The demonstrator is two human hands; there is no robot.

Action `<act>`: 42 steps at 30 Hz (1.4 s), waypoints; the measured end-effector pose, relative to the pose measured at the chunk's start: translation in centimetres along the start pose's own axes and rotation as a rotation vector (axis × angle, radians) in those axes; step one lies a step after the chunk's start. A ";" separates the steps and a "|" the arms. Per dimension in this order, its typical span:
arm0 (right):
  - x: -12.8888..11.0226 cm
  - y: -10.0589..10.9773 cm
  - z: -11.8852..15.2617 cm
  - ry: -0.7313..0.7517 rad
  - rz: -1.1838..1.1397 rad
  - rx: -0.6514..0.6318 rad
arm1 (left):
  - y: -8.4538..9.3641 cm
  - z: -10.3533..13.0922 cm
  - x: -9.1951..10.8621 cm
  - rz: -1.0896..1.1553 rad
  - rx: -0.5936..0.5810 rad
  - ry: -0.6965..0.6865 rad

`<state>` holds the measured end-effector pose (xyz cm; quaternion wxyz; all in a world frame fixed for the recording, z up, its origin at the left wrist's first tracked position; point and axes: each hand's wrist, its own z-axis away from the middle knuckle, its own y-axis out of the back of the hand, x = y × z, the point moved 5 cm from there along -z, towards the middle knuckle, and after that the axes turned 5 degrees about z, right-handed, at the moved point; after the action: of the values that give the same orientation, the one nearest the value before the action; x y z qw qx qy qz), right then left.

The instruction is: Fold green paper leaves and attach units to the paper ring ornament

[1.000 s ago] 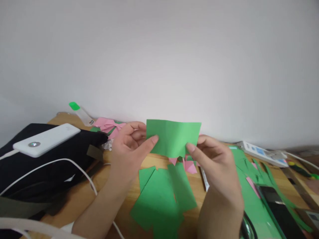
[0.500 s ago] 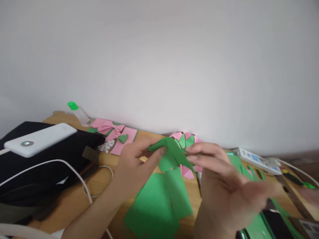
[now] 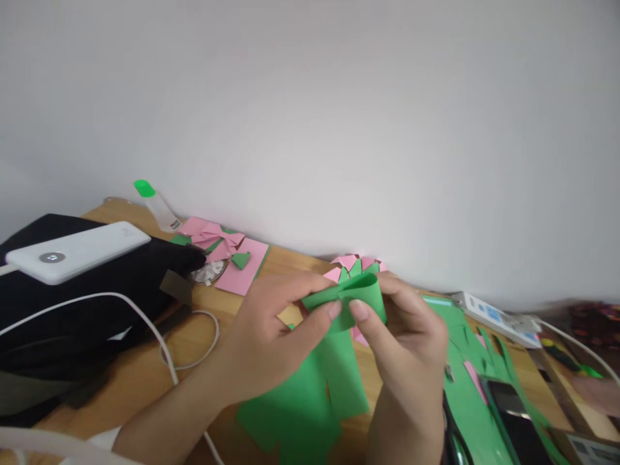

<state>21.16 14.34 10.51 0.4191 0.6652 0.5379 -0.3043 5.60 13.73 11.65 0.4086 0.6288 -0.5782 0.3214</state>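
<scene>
A piece of green paper [image 3: 361,298] is bent over into a loop between my two hands, above the table. My left hand [image 3: 285,323] pinches its left part between thumb and fingers. On the other side, my right hand [image 3: 407,329] grips the curled end, thumb in front and fingers behind. Below lie larger green paper sheets [image 3: 310,394], partly covered by my forearms. Just behind the held piece sits a pink and green folded paper shape [image 3: 349,263], mostly hidden by my hands.
To the left, a white power bank [image 3: 80,252] rests on black cloth [image 3: 97,329], its white cable [image 3: 121,297] curving across. A green-capped glue bottle [image 3: 157,203] leans by the wall near pink papers [image 3: 247,265]. On the right are a power strip [image 3: 498,316] and a phone [image 3: 516,416].
My right hand has turned from spread fingers to a pinch on the paper. The green piece is now folded back into a loop. The view has shifted slightly.
</scene>
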 end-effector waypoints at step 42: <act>0.1 -0.4 1.4 -0.128 -0.041 0.070 | -0.4 0.5 0.2 0.140 0.073 0.115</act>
<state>20.89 13.14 9.70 0.4228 0.6476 0.5125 -0.3731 5.96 13.21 11.60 0.3946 0.5819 -0.5841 0.4056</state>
